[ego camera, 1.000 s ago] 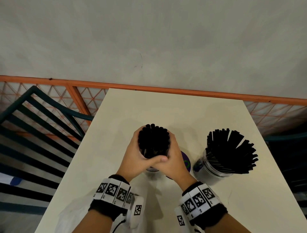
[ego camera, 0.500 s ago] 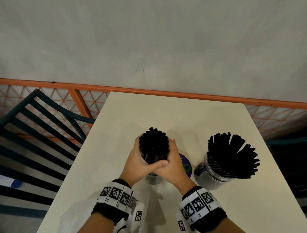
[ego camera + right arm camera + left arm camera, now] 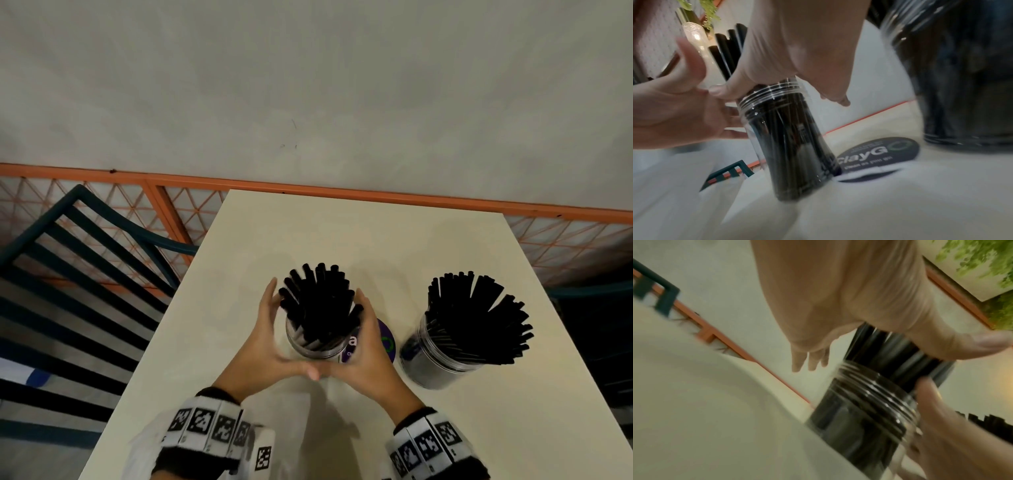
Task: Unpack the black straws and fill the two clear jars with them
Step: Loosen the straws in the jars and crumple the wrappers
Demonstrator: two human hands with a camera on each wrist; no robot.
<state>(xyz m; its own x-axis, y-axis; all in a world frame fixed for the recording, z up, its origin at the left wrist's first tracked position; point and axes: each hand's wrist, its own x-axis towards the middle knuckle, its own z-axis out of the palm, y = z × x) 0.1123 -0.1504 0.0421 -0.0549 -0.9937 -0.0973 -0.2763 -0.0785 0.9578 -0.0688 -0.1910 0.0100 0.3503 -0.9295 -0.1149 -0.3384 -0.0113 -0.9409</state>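
A clear jar (image 3: pixel 310 346) stands mid-table with a bunch of black straws (image 3: pixel 318 301) upright in it, their tops fanning outward. My left hand (image 3: pixel 262 330) and right hand (image 3: pixel 370 337) flank it with fingers straight and spread, thumbs meeting in front of the jar. In the left wrist view the left hand (image 3: pixel 849 296) is off the straws (image 3: pixel 890 353) above the threaded rim of the jar (image 3: pixel 859 418). The right hand (image 3: pixel 797 40) has its thumb at the rim of the jar (image 3: pixel 793 138). To the right a second clear jar (image 3: pixel 442 358) is full of black straws (image 3: pixel 479 315).
A purple round disc (image 3: pixel 387 342) printed "ClayGo" lies flat between the jars. Crumpled clear wrapping (image 3: pixel 144 442) lies at the table's (image 3: pixel 342 233) near edge under my wrists. A dark slatted chair (image 3: pixel 85 274) stands left, an orange railing (image 3: pixel 342 192) behind.
Both hands gripped the straw bunch tightly above the jar; now they have opened outward, and the straws stand loose in the jar and fan apart.
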